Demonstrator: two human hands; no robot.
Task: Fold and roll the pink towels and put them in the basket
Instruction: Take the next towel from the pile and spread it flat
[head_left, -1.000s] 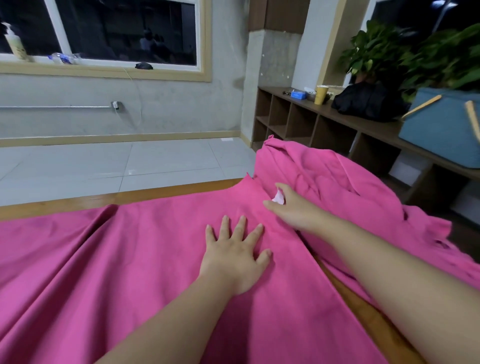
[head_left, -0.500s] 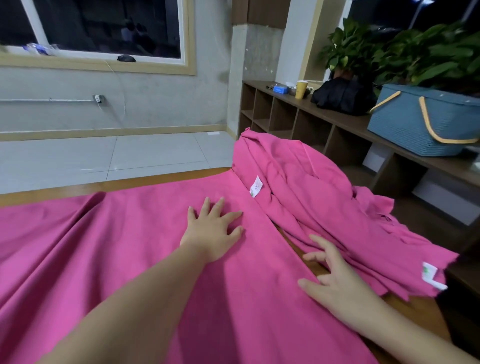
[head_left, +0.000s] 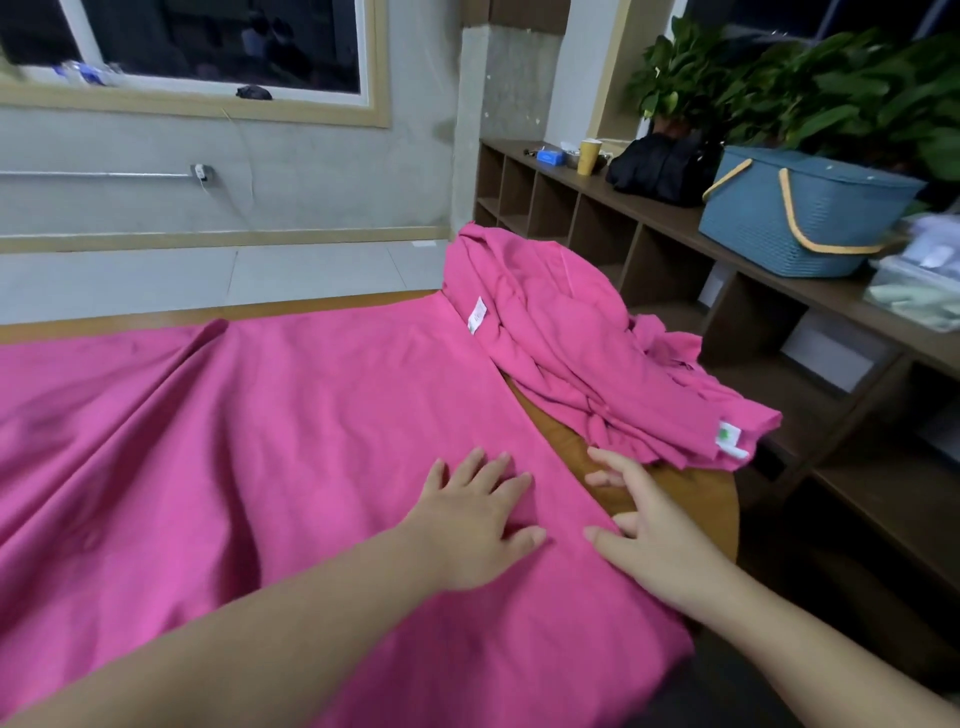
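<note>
Both hands lie flat with spread fingers, holding nothing: left hand (head_left: 475, 525) on the spread pink towel (head_left: 249, 457), right hand (head_left: 649, 535) at its edge, possibly touching the wooden table (head_left: 691, 499). Crumpled pink towels (head_left: 582, 353) are heaped just beyond; the blue basket (head_left: 800, 213) sits well apart on a shelf (head_left: 675, 218).

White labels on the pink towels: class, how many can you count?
2: one label at the spread towel's far right edge, one on the heap's near corner. Others may be hidden in folds.

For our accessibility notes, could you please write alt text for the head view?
A person's left hand and right hand rest flat on a spread pink towel on a wooden table; crumpled pink towels lie beyond, a blue basket on a shelf.
</note>
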